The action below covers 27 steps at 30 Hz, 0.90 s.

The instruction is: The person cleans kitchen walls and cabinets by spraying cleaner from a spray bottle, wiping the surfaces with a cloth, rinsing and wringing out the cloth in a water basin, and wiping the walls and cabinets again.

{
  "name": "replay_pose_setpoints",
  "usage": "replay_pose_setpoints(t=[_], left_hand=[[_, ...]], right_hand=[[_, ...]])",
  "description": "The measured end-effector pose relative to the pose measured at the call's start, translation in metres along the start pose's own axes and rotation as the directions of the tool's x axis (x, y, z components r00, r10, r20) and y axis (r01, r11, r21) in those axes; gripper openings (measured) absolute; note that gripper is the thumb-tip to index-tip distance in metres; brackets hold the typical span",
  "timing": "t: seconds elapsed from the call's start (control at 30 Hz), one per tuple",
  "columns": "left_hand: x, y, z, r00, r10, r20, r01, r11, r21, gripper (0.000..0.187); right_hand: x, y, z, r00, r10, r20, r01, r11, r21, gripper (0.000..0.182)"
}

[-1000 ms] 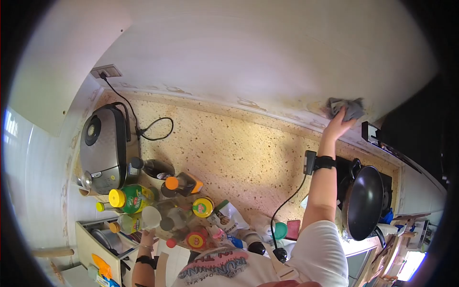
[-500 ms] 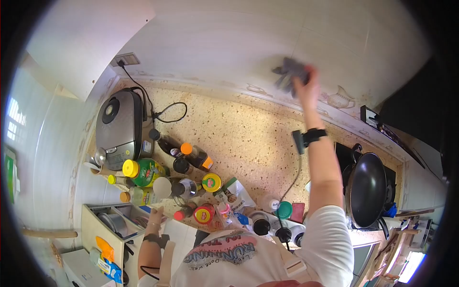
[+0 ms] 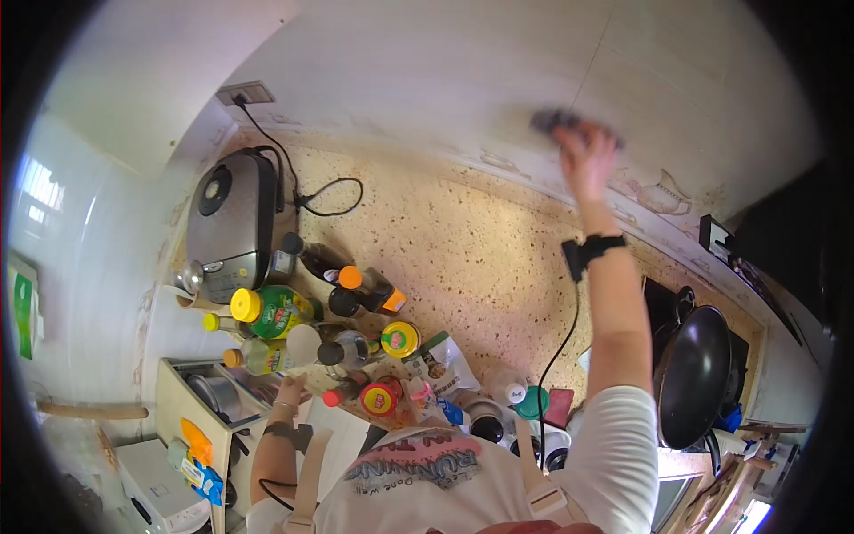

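Note:
My right hand (image 3: 589, 158) reaches up to the white tiled wall (image 3: 463, 80) behind the counter, its fingers wrapped over a crumpled grey cloth (image 3: 556, 120). The cloth, blurred, looks pressed against the tiles above a printed jug pattern (image 3: 663, 193). Low on the left, my left hand (image 3: 290, 390) is beside the counter's front edge, near the open drawer (image 3: 191, 365) and the bottles. Its fingers look loosely stretched, and nothing shows in them.
A rice cooker (image 3: 233, 227) with a looped black cord stands at the left. Bottles, a yellow-lidded jar (image 3: 400, 339) and a pouch (image 3: 442, 363) crowd the counter's front. A black wok (image 3: 692, 378) sits at the right. The speckled counter (image 3: 445, 258) runs between.
My right hand has moved a little to the right along the wall with the grey cloth. The whole view has shifted slightly. My left hand stays near the counter edge.

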State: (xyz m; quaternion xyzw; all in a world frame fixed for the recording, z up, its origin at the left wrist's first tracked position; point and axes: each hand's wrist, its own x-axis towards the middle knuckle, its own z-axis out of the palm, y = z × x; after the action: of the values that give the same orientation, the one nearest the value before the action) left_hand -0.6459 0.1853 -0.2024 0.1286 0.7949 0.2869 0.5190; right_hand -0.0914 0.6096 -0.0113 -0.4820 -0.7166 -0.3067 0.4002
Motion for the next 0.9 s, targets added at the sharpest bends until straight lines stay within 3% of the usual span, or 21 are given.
replay_pose_setpoints(t=[0.07,0.13,0.17,0.27,0.37,0.43,0.47,0.5,0.57,0.6,0.67,0.7,0.77,0.83,0.87,0.9], left_hand=[[0.007,-0.006,-0.008,1.000,0.021,-0.014,-0.020,0.998,0.061,0.040],[0.022,-0.019,-0.013,0.998,0.057,-0.012,-0.054,0.987,0.151,0.044],[0.021,-0.020,-0.009,0.998,0.021,-0.051,-0.017,0.996,0.083,0.049],[0.001,-0.005,0.003,0.994,0.049,-0.101,-0.044,0.998,0.049,0.046],[-0.002,-0.001,0.002,0.996,0.054,-0.072,-0.050,0.997,0.054,0.044],[0.020,-0.018,-0.004,0.996,0.065,-0.062,-0.060,0.996,0.072,0.044],[0.027,-0.023,-0.002,0.993,0.074,-0.095,-0.067,0.995,0.071,0.045],[0.021,-0.016,0.000,0.995,0.062,-0.083,-0.056,0.996,0.077,0.045],[-0.001,-0.001,0.001,0.997,0.026,-0.070,-0.022,0.999,0.049,0.046],[0.026,-0.021,-0.004,0.997,0.041,-0.064,-0.043,0.999,-0.026,0.047],[0.012,-0.006,-0.001,0.999,0.010,-0.052,-0.010,1.000,0.001,0.048],[0.007,-0.004,0.001,0.997,0.042,-0.065,-0.042,0.999,-0.003,0.047],[0.008,-0.005,0.002,0.995,0.076,-0.065,-0.074,0.997,0.034,0.046],[0.010,-0.009,-0.001,0.990,0.127,-0.062,-0.124,0.991,0.050,0.044],[0.006,-0.009,-0.002,0.989,0.134,-0.061,-0.132,0.991,0.038,0.043],[0.000,-0.008,-0.003,0.989,0.137,-0.054,-0.136,0.990,0.029,0.042]], right_hand=[[-0.060,-0.020,0.008,0.942,0.096,0.323,-0.125,0.990,0.071,0.036],[-0.101,-0.015,0.017,0.806,0.206,0.555,-0.321,0.940,0.117,0.038],[-0.110,-0.009,0.021,0.853,0.234,0.466,-0.368,0.903,0.221,0.039],[-0.035,0.002,-0.014,0.937,0.214,0.278,-0.298,0.903,0.310,0.040],[0.103,0.013,-0.095,0.996,0.041,-0.077,-0.021,0.970,0.243,0.042],[0.200,0.025,-0.158,0.954,-0.114,-0.276,0.140,0.987,0.077,0.043],[0.241,0.028,-0.178,0.878,-0.186,-0.441,0.211,0.978,0.007,0.043],[0.270,0.029,-0.191,0.818,-0.204,-0.538,0.202,0.977,-0.064,0.044],[0.294,0.036,-0.162,0.802,-0.180,-0.570,0.087,0.979,-0.187,0.041],[0.296,0.037,-0.144,0.790,-0.164,-0.591,0.022,0.970,-0.241,0.040],[0.268,0.038,-0.076,0.905,-0.139,-0.403,0.093,0.987,-0.131,0.037],[0.227,0.005,-0.061,0.951,-0.193,-0.241,0.153,0.972,-0.175,0.025],[0.128,-0.029,-0.023,0.973,-0.231,-0.007,0.231,0.973,-0.001,0.016],[0.065,-0.044,-0.031,0.907,-0.097,0.409,0.068,0.994,0.084,0.022],[0.043,-0.040,-0.034,0.821,-0.089,0.564,0.048,0.995,0.086,0.026],[0.025,-0.029,-0.038,0.732,-0.024,0.681,-0.094,0.986,0.136,0.030]])
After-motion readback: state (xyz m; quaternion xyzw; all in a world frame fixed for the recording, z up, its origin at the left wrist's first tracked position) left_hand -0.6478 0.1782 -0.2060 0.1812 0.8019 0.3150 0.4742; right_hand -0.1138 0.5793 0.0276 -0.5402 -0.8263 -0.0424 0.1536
